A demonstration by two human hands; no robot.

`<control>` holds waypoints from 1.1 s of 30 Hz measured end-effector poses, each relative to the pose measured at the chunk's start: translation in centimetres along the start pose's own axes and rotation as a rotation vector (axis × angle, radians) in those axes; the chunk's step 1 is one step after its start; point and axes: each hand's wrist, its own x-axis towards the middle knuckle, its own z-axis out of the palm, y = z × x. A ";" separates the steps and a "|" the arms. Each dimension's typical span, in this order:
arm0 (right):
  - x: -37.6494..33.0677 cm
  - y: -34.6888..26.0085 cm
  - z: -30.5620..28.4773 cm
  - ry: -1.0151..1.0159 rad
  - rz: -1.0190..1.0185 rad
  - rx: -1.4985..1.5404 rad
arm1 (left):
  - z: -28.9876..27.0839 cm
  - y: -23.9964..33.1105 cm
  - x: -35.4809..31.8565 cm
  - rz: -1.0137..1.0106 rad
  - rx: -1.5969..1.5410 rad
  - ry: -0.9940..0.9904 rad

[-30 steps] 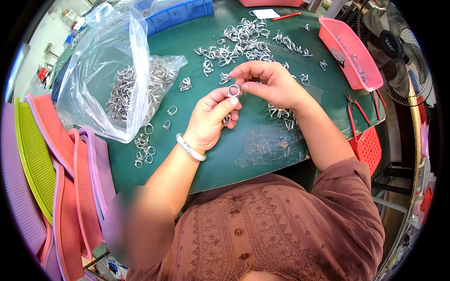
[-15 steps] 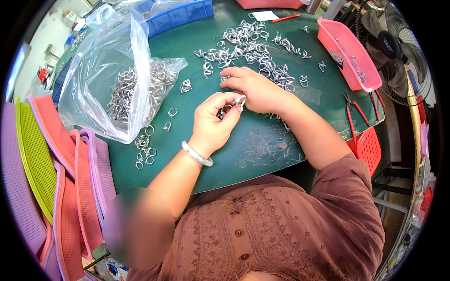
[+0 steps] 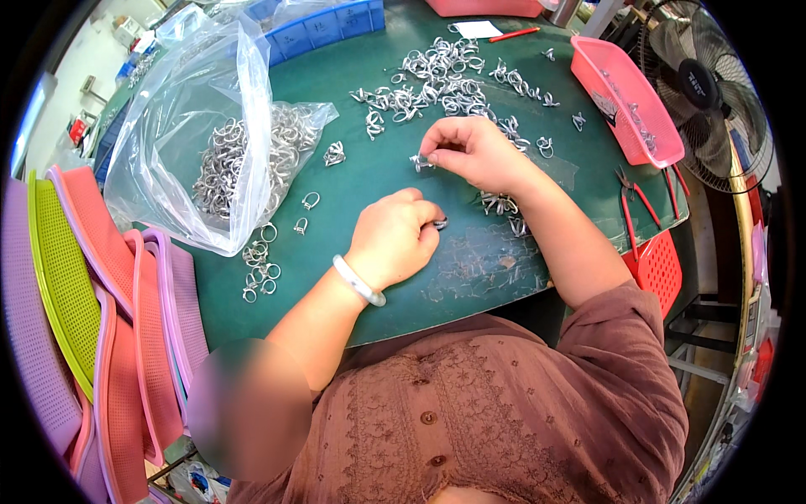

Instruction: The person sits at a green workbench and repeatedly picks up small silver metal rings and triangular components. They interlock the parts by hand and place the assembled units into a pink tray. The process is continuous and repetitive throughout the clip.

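Note:
Between the thumb and index finger of my right hand (image 3: pixel 480 155) is a small silver ring (image 3: pixel 421 163), just above the green table. My left hand (image 3: pixel 390 239), with a pale bangle (image 3: pixel 358 281) at its wrist, is closed low over the table nearer to me. A bit of dark and silver metal shows at its fingertips, too small to name, and its curled fingers hide the rest. Beyond my right hand spreads a loose pile of silver rings (image 3: pixel 437 71). More rings (image 3: pixel 497 202) lie partly under my right wrist.
On the left stands a clear plastic bag (image 3: pixel 189 126) of rings, with several loose rings (image 3: pixel 262 273) nearby. Stacked coloured baskets (image 3: pixel 63 277) flank the table. To the right are a pink basket (image 3: pixel 617 105), red-handled pliers (image 3: pixel 631 206) and a fan (image 3: pixel 698 84). A blue bin (image 3: pixel 327 29) sits behind.
My hands have moved apart. The right drew back toward me and now pinches a ring in view; the left lowered toward the table, its fingers turned down.

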 end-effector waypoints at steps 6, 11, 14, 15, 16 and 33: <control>-0.3 -0.8 -0.2 -0.022 0.019 0.421 | -0.5 0.3 0.3 -0.180 -0.139 0.006; -0.5 -1.3 0.0 0.000 -0.019 0.538 | -1.4 0.0 1.0 -0.424 -0.652 0.070; -0.6 -1.3 0.0 -0.026 -0.049 0.546 | -1.8 0.3 1.3 -0.525 -0.968 0.106; -0.7 -1.2 0.0 -0.039 -0.060 0.542 | -1.7 0.2 1.2 -0.539 -1.029 0.121; -0.7 -1.2 0.0 -0.052 -0.071 0.538 | -1.7 0.1 1.2 -0.552 -1.089 0.137; -0.9 -1.4 -0.1 -0.060 0.064 0.565 | -0.9 -0.3 1.1 -0.346 -0.708 0.314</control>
